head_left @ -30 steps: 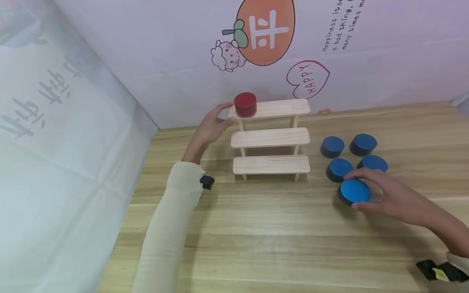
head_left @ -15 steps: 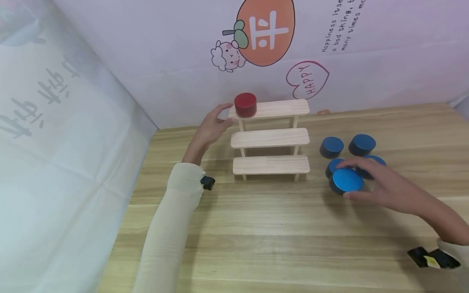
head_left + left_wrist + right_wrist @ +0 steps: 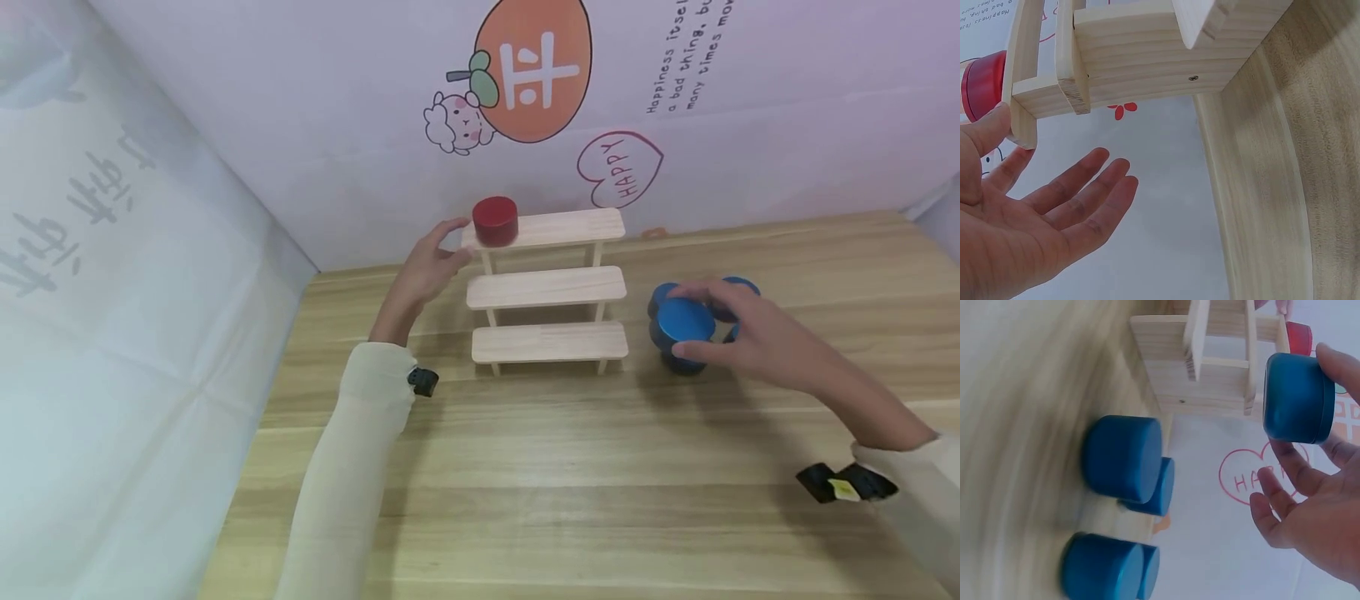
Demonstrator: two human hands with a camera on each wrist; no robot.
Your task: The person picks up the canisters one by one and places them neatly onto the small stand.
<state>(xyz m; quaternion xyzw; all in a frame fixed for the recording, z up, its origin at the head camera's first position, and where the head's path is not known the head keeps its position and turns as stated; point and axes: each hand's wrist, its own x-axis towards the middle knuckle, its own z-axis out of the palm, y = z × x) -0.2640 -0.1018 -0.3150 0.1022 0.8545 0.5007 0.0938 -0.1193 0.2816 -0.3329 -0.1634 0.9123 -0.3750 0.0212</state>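
A three-tier wooden step shelf [image 3: 546, 287] stands on the wooden table [image 3: 562, 475]. A red cylinder [image 3: 495, 221] sits on the left end of its top step. My left hand [image 3: 431, 260] lies open beside that end, its thumb touching the shelf's edge; the left wrist view shows the flat palm [image 3: 1054, 187] under the shelf [image 3: 1147, 56] and the red cylinder [image 3: 982, 84]. My right hand [image 3: 723, 333] grips a blue cylinder [image 3: 681, 323] in the air, right of the bottom step. In the right wrist view my fingers curl round that blue cylinder [image 3: 1297, 397].
Several more blue cylinders [image 3: 744, 285] stand on the table behind and under my right hand, also seen in the right wrist view as blue cylinders [image 3: 1122, 456]. A wall with cartoon stickers [image 3: 528, 71] rises behind the shelf. A white sheet [image 3: 112, 333] bounds the left.
My right hand has lifted the blue cylinder off the table and carried it left and away from me, toward the shelf. My left hand has stayed at the top step.
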